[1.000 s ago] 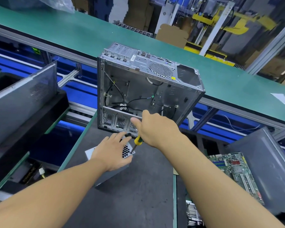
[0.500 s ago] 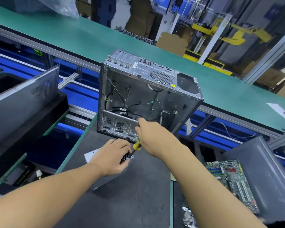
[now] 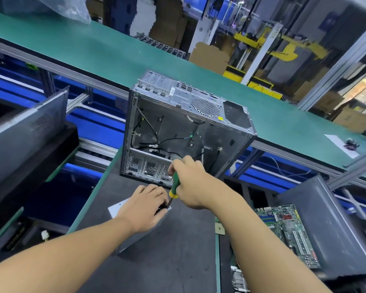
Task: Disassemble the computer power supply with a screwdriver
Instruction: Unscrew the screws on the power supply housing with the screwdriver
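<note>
A grey metal power supply lies on the dark work mat in the head view, mostly covered by my left hand, which presses down on its top. My right hand grips a screwdriver with a green and yellow handle. Its shaft points down to the power supply's right corner, right beside my left fingers. Just behind my hands stands the stripped silver computer case, open side facing me, with loose black cables inside.
A green conveyor belt runs across the back. A grey side panel leans at the left. At the right lie a green motherboard and a dark grey case panel.
My left fingers curled down onto the power supply. My right hand shifted, showing more of the screwdriver handle, with the tip set at the unit's corner. The view drifted slightly.
</note>
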`<state>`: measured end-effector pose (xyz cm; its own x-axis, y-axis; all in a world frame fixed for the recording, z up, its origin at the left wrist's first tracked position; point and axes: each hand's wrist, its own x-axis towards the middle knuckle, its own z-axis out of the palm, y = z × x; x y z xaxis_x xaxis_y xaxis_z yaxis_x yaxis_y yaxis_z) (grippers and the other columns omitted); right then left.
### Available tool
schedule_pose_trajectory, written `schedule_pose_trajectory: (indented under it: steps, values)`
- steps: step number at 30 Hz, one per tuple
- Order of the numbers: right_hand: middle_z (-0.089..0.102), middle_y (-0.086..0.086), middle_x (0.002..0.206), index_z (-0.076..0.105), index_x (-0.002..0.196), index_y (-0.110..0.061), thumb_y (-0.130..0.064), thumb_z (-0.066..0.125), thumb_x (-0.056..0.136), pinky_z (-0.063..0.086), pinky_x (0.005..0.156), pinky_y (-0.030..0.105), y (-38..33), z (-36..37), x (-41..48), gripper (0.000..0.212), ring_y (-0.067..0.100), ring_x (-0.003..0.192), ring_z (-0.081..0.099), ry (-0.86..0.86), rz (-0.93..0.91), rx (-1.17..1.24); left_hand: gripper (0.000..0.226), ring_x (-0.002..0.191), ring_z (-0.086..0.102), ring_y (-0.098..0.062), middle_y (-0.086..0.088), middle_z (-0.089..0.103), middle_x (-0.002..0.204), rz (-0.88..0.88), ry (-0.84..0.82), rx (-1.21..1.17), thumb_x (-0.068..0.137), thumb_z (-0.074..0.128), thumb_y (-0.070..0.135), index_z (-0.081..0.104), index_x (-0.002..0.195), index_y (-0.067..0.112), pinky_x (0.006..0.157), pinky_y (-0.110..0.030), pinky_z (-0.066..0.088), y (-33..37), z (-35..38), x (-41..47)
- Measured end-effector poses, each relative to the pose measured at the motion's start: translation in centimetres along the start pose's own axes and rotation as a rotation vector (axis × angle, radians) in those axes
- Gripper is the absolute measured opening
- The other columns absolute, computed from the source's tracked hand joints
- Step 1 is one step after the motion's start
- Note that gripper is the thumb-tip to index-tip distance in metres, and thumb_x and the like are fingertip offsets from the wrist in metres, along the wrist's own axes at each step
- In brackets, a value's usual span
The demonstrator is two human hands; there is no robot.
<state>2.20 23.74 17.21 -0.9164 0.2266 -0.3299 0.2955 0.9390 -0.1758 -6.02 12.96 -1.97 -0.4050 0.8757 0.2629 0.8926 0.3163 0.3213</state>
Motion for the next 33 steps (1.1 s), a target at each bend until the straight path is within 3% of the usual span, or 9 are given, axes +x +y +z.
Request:
schedule_pose_trajectory:
  steps: [5, 10, 15, 19, 22, 25, 27, 31, 33]
  values:
    - [0.049, 0.001, 0.110, 0.047, 0.110, -0.019, -0.043, 0.048, 0.096, 0.045, 0.078, 0.039, -1.1, 0.7, 0.0, 0.028, 0.027, 0.096, 0.052, 0.150, 0.102, 0.026, 0.031, 0.117, 0.040, -0.007, 0.023, 0.048, 0.112, -0.060, -0.054, -0.088, 0.091, 0.037, 0.056, 0.059, 0.104, 0.038, 0.094, -0.028, 0.028, -0.6, 0.3, 0.5]
    - [0.053, 0.003, 0.110, 0.053, 0.108, -0.016, -0.016, 0.045, 0.096, 0.047, 0.083, 0.040, -2.0, 0.7, 0.0, 0.015, 0.026, 0.095, 0.054, 0.166, 0.072, 0.136, 0.022, 0.117, 0.034, -0.001, 0.029, 0.042, 0.105, -0.114, -0.091, -0.169, 0.091, 0.052, 0.052, 0.067, 0.102, 0.040, 0.091, -0.026, 0.022, -0.9, 0.4, 1.2]
    - [0.053, -0.002, 0.107, 0.052, 0.104, -0.020, -0.016, 0.047, 0.092, 0.040, 0.071, 0.032, -2.5, 0.7, -0.4, 0.014, 0.022, 0.090, 0.051, 0.160, 0.127, 0.165, 0.012, 0.111, 0.040, -0.004, 0.024, 0.051, 0.100, -0.139, -0.036, -0.189, 0.092, 0.057, 0.045, 0.051, 0.081, 0.043, 0.083, -0.029, 0.021, 0.0, 0.1, 1.0]
    - [0.054, -0.004, 0.104, 0.054, 0.104, -0.020, -0.016, 0.047, 0.091, 0.042, 0.069, 0.032, -2.9, 0.7, -0.8, 0.015, 0.022, 0.089, 0.055, 0.183, 0.163, 0.160, 0.013, 0.111, 0.042, -0.010, 0.017, 0.052, 0.107, -0.114, -0.059, 0.010, 0.100, 0.046, 0.044, 0.058, 0.098, 0.038, 0.084, -0.033, 0.031, 0.7, 0.4, 1.0]
    - [0.055, -0.001, 0.104, 0.053, 0.104, -0.017, -0.016, 0.049, 0.093, 0.042, 0.067, 0.032, -2.3, 0.7, -1.6, 0.012, 0.019, 0.083, 0.052, 0.221, 0.181, 0.148, 0.023, 0.115, 0.040, -0.010, 0.016, 0.051, 0.113, -0.119, -0.078, 0.104, 0.103, 0.037, 0.047, 0.056, 0.111, 0.037, 0.082, -0.032, 0.026, 0.6, 0.8, 1.2]
    - [0.052, -0.002, 0.095, 0.051, 0.102, -0.017, -0.017, 0.048, 0.095, 0.033, 0.055, 0.025, -1.2, 1.0, -2.5, 0.008, 0.010, 0.066, 0.045, 0.276, 0.202, 0.188, 0.023, 0.116, 0.040, -0.016, 0.013, 0.049, 0.113, -0.068, -0.104, 0.212, 0.105, 0.036, 0.043, 0.053, 0.116, 0.032, 0.076, -0.034, 0.020, 0.6, 0.6, 1.7]
    - [0.050, -0.007, 0.088, 0.050, 0.101, -0.018, -0.017, 0.047, 0.095, 0.032, 0.055, 0.026, -0.5, 1.4, -2.9, 0.006, 0.011, 0.068, 0.044, 0.306, 0.220, 0.215, 0.019, 0.114, 0.043, -0.020, 0.008, 0.051, 0.113, -0.033, -0.133, 0.295, 0.104, 0.042, 0.035, 0.053, 0.116, 0.026, 0.076, -0.036, 0.023, 1.1, 0.7, 1.9]
    - [0.050, -0.012, 0.081, 0.049, 0.100, -0.021, -0.020, 0.047, 0.097, 0.033, 0.055, 0.026, 0.2, 2.3, -3.2, 0.004, 0.009, 0.068, 0.047, 0.360, 0.221, 0.255, 0.023, 0.092, 0.059, -0.019, 0.003, 0.062, 0.091, 0.157, -0.102, 0.414, 0.088, 0.068, 0.043, 0.066, 0.094, 0.020, 0.066, -0.032, 0.040, 0.7, -0.4, 2.6]
    - [0.049, -0.012, 0.083, 0.050, 0.101, -0.020, -0.020, 0.046, 0.097, 0.032, 0.055, 0.025, 0.3, 2.5, -3.2, 0.005, 0.009, 0.067, 0.045, 0.375, 0.208, 0.268, 0.026, 0.099, 0.056, -0.020, 0.001, 0.061, 0.101, 0.305, -0.160, 0.440, 0.098, 0.054, 0.041, 0.060, 0.106, 0.017, 0.071, -0.031, 0.039, -0.5, -0.1, 3.4]
